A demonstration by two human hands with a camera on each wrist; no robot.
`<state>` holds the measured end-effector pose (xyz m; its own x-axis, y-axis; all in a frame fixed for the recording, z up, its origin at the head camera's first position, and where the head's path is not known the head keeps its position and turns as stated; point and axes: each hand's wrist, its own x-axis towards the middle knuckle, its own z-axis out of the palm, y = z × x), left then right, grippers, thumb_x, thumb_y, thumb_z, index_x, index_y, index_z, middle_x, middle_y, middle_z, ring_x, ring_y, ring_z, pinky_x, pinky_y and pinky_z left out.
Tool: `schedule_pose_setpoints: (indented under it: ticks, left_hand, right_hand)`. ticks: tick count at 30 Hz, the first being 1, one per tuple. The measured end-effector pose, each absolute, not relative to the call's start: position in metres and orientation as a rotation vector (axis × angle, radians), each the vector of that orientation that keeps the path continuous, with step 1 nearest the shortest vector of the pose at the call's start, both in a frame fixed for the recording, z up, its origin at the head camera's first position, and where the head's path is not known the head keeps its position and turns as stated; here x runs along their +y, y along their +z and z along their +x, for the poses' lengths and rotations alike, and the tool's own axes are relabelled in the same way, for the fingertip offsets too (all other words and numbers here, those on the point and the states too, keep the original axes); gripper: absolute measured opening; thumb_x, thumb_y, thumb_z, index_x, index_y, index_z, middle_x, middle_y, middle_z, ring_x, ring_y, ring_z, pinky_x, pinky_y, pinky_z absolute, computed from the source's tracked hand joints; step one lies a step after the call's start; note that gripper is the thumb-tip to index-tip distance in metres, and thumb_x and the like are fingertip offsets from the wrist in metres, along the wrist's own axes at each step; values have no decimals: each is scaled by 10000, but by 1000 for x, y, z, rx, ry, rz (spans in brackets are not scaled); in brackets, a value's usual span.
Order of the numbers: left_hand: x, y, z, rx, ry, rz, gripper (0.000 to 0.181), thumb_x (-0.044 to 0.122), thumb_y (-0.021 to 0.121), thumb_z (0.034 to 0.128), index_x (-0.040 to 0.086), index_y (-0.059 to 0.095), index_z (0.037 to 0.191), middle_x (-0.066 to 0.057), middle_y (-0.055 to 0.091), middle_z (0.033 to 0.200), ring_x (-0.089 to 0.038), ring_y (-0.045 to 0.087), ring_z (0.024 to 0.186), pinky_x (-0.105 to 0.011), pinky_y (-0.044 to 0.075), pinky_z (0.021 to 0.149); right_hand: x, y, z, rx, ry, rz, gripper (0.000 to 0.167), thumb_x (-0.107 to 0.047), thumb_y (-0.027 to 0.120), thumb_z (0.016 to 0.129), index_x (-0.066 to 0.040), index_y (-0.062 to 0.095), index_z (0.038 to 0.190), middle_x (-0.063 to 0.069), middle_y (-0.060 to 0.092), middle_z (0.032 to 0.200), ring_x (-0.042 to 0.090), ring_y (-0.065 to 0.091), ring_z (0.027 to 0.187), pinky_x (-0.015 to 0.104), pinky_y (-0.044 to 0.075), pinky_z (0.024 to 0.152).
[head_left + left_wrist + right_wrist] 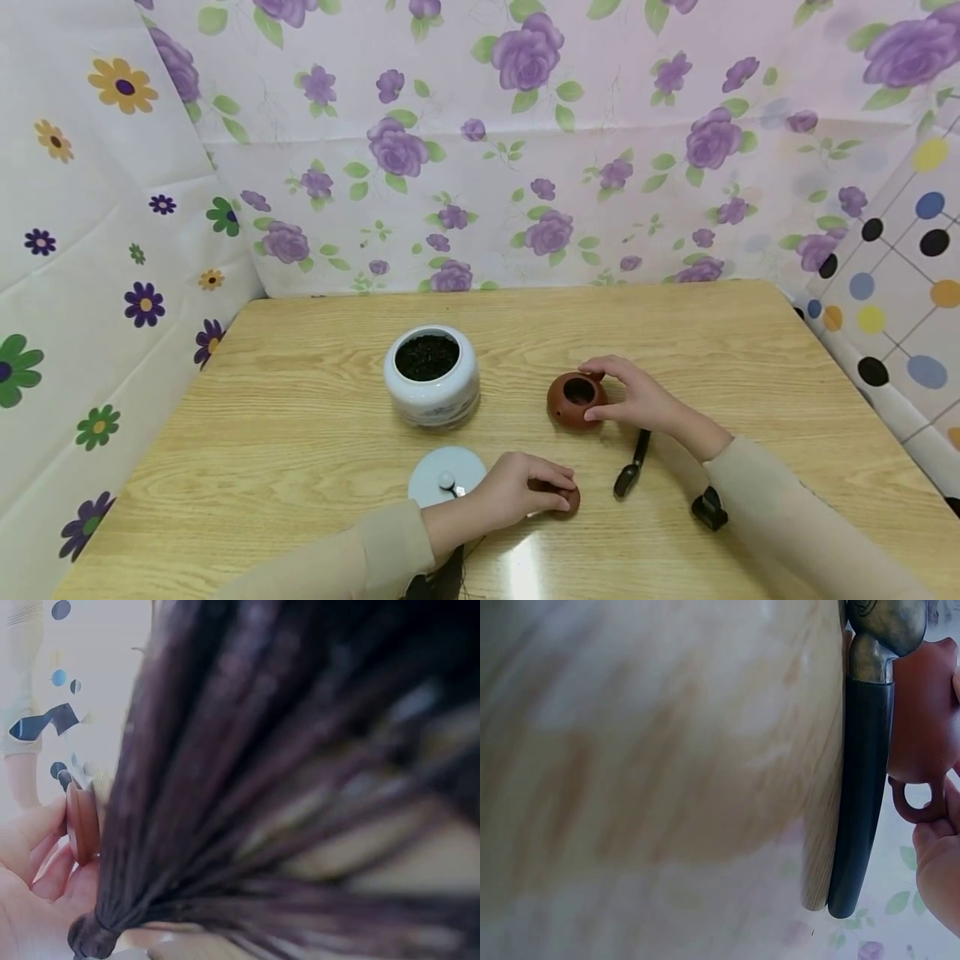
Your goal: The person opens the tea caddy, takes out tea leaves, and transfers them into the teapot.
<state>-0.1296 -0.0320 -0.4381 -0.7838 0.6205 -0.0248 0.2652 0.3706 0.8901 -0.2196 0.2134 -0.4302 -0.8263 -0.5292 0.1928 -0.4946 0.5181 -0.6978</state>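
Note:
My left hand (517,490) pinches a small reddish-brown teapot lid (572,500) between thumb and fingers, low over the table. In the left wrist view the lid (87,823) is seen edge-on beside the fingers. Farther back, my right hand (637,402) grips a reddish-brown clay teapot (557,407) by its side and handle. The teapot's top is uncovered, and its inside looks dark. In the right wrist view, fingers meet the teapot's looped handle (906,814). A scoop (632,475) with a black handle (864,787) lies just in front of the right hand.
A white jar (435,400) of dark leaves stands left of the teapot. Its pale round lid (435,467), knob up, lies behind my left forearm. A dark tassel (450,575) lies near that wrist and fills much of the left wrist view. Patterned cloths surround the wooden table (300,400).

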Motion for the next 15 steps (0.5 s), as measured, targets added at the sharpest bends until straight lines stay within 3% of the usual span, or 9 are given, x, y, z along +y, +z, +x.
schedule_pose_setpoints:
  ticks: [15]
  left_hand:
    - [-51, -420, -130, 2339, 1442, 689, 180, 158, 745, 824, 82, 767, 986, -87, 690, 1146, -204, 619, 1126, -185, 482, 936]
  right_hand:
    - [215, -431, -220, 2705, -1219, -892, 635, -216, 803, 763, 0, 539, 1298, 163, 538, 1289, 317, 516, 1134, 542, 437, 968]
